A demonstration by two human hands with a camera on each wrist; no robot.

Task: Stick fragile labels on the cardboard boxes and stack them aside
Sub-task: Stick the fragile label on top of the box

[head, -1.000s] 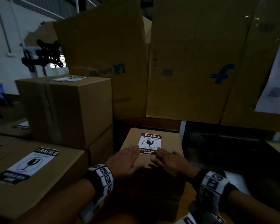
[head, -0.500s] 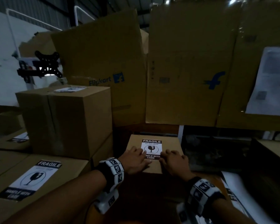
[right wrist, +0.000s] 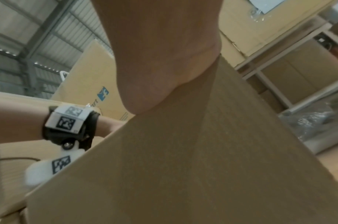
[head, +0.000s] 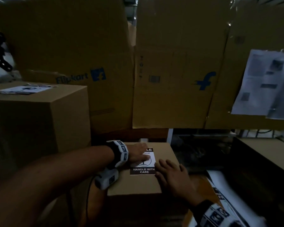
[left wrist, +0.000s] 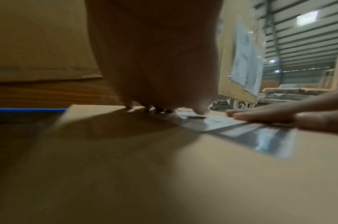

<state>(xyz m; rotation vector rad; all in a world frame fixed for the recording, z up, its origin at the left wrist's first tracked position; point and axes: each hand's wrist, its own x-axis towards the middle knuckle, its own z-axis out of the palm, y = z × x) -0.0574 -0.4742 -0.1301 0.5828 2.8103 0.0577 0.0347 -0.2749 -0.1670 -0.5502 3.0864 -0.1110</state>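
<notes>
You are pressing the label [head: 143,163] flat onto the top of the small box [head: 164,182] sitting low in front of you, between the tall box [head: 39,115] on your left and the dark shelf space on your right. Your left hand [head: 138,155] is lying flat across the label's upper part with fingers straight, covering most of the word at its head; your right hand [head: 172,176] is resting spread on the cardboard just beside the label's right edge, fingers straight too, gripping nothing. The label is looking fully down, with no corner visibly lifting, so the sticking on this box is probably nearly finished. What you are still facing, I judge, is lifting this box and stacking it aside. The tall box is already carrying a label [head: 25,89] on its top, so at least one box appears done; how many unlabelled ones are waiting cannot be told.
</notes>
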